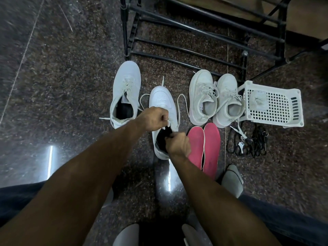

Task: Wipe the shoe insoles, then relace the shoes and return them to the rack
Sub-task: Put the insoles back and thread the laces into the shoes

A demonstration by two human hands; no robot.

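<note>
Both hands work over a white sneaker [162,102] that stands on the dark speckled floor [62,77], toe pointing away toward the rack. The left hand [153,119] is curled into a fist at the shoe's throat, pinching a white lace [179,110] near the upper eyelets; loose loops of that lace trail out on either side of the shoe. The right hand [178,144] is also curled, its fingers gripping at the dark opening of the shoe, though whether it holds the tongue, the collar or a lace end cannot be told. The two hands sit close together, just apart. Left of this shoe lies its laced mate [125,93], with a lace tip sticking out near its heel. To the right stands a second pair of pale sneakers [215,98], side by side and laced, touching each other. In front of that pair, just beside the shoe being worked on, two pink insoles [204,144] lie flat on the floor, edges touching. Further right a white plastic basket [282,107] lies tipped on its side with a greyish cloth [258,100] in it, and a tangle of black laces [248,142] sits on the floor in front of it. The black metal shoe rack [186,41] stands beyond the shoes, its lower bars bare where visible.
</note>
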